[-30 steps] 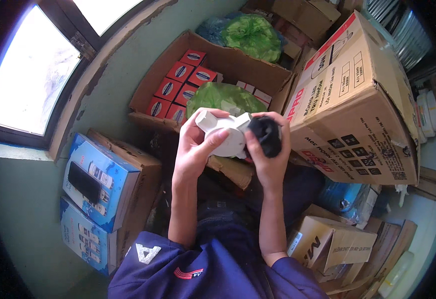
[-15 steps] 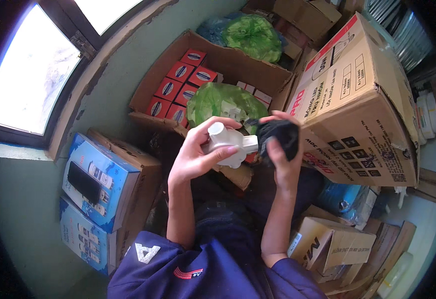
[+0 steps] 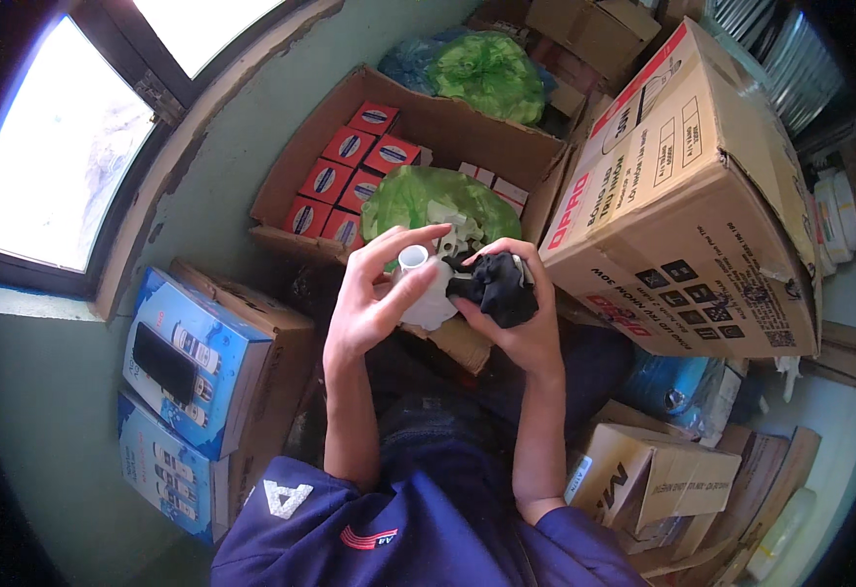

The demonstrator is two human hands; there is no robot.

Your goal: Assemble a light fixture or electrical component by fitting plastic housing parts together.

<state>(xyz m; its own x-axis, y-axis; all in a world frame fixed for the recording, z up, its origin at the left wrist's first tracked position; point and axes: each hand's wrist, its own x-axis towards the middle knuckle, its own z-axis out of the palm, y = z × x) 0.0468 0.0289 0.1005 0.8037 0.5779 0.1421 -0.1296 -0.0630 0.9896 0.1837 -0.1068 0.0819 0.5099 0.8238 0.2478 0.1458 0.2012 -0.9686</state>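
My left hand point(image 3: 357, 313) grips a white round plastic junction box point(image 3: 431, 307), thumb on the near side and fingers curled over the far side. One short tube outlet of it points up, showing its hollow end. In my right hand point(image 3: 533, 344) is a bunched black cloth point(image 3: 508, 293), pressed against the right side of the junction box; the contact is partly covered by the cloth. Just beyond both hands, a green plastic bag point(image 3: 398, 207) with white plastic pieces showing at its mouth lies in an open carton point(image 3: 486, 127).
Red boxes point(image 3: 326, 180) fill the carton's left side. A large printed carton point(image 3: 663, 215) leans at the right. Blue boxes point(image 3: 178, 421) are stacked at the left, a black phone point(image 3: 164, 362) on top. A smaller carton point(image 3: 677, 479) sits at lower right; another green bag point(image 3: 486, 78) lies far back.
The junction box has turned, so its tube outlet now faces up. My right hand has moved left and down, bringing the black cloth closer against the box.
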